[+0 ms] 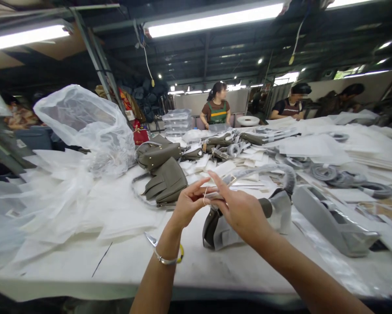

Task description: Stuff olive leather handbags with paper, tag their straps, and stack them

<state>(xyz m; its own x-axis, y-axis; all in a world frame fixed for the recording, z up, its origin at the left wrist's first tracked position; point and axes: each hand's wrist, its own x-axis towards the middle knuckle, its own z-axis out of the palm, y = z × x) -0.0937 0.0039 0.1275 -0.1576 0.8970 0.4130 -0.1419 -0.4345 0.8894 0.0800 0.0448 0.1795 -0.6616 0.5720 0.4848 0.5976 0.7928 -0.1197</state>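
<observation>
My left hand [191, 203] and my right hand [240, 209] meet above the white table. Between their fingers runs a thin pale loop [205, 195], stretched around a wrapped strap end. My left fingers pinch the loop. The right index finger points up, the other right fingers closed on the strap. Below and behind my right hand stands a dark olive bag [210, 226] with white paper around it. Its handle [289, 176], in clear wrapping, arches to the right. Scissors [151, 239] with yellow grips lie partly behind my left wrist.
Olive bags [166, 181] lie beyond my left hand. White sheets [117, 209] and a clear plastic bag [112, 131] fill the left. A grey tray-like holder [333, 222] stands right. Across the table are a person [218, 111] and others.
</observation>
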